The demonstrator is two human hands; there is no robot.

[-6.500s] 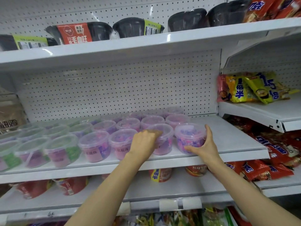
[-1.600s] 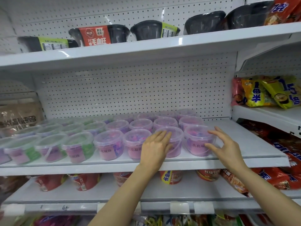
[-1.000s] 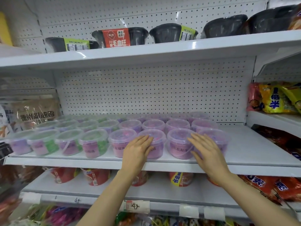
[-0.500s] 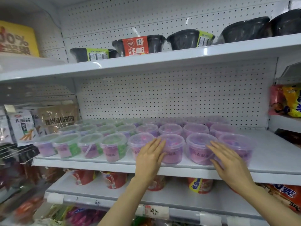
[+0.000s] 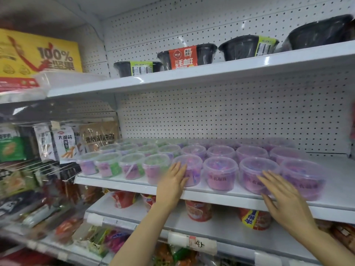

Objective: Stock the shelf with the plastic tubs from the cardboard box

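both hands are laid flat, with straight fingers, against the front row of tubs: the left hand (image 5: 172, 182) is pressed against the side of a clear round plastic tub of purple contents (image 5: 189, 169), and the right hand (image 5: 284, 200) is spread across the front of another such tub (image 5: 256, 174) further right. nothing is gripped or pinched by either hand; the fingers are extended and open.

the step in hand is judged to be the squaring-up of the row, not the placing of a fresh tub, since no tub is carried. the tubs are found on the white metal middle shelf (image 5: 221, 196), near its front lip, with bare shelf left at the far right. the cardboard box is not seen in this view, so how many tubs are left to be shelved cannot be told.

for the next move, an even, gentle push is called for, so that the light tubs are slid level and none is tipped or crowded off the lip; after that, a return to the box is likely needed.

counted along the front row, eight tubs are seen: four with green on the label at the left, four all purple at the right. a second row of about eight is made out behind, and a third row is too blurred to be counted. on the white upper shelf (image 5: 211, 75), four black plastic bowls (image 5: 238, 47) are counted, one with a red sleeve.
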